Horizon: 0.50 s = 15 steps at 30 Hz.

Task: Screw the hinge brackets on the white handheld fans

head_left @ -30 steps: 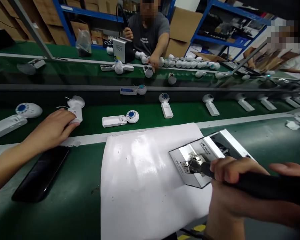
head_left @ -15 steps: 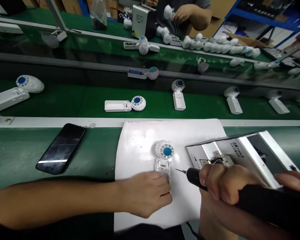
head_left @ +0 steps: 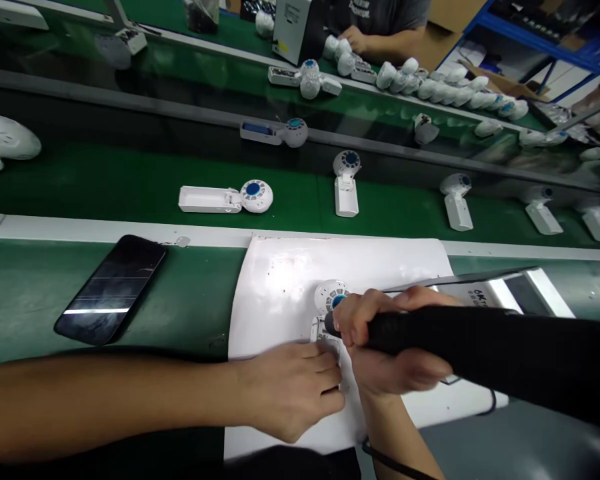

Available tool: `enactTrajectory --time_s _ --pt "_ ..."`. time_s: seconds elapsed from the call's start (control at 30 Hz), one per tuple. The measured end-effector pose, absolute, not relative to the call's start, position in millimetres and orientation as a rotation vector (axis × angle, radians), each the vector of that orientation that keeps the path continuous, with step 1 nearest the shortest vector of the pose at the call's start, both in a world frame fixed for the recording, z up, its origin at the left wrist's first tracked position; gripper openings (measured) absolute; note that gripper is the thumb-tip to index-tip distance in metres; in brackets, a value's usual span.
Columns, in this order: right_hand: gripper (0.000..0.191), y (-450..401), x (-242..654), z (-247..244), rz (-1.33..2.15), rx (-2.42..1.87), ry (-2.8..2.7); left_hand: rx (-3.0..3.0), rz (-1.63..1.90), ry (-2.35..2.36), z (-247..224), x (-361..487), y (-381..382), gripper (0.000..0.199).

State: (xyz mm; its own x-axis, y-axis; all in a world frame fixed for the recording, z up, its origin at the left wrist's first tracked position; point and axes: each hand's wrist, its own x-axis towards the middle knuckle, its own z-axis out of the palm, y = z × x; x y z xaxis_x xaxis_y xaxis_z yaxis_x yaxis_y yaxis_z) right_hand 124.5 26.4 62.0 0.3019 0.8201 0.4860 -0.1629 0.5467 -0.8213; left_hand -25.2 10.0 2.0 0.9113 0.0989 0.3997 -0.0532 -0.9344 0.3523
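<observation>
- While the left hand curls over one white device mid-sheet, the right hand grips one black screwdriver, its tip hidden.
- One white sheet overlaps the bench's far rail; one silver box stands toward its right edge.
- One phone lies left, near that rail.
- Beyond it, six more devices line the green strip.
</observation>
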Motion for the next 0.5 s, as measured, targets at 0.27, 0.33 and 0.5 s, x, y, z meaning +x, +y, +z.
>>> enactTrajectory --time_s 0.27,0.33,0.5 --pt "0.043 26.9 118.2 46.0 0.746 -0.727 -1.095 2.713 0.548 0.027 -1.8 -27.3 8.9 0.008" --pt "0.052 19.7 128.0 55.2 0.689 -0.708 -1.109 2.717 0.551 0.021 -2.4 -27.7 9.6 0.01" --pt "0.052 -12.8 184.6 97.1 0.073 -1.03 -0.947 2.69 0.531 0.034 1.0 -27.9 10.1 0.012"
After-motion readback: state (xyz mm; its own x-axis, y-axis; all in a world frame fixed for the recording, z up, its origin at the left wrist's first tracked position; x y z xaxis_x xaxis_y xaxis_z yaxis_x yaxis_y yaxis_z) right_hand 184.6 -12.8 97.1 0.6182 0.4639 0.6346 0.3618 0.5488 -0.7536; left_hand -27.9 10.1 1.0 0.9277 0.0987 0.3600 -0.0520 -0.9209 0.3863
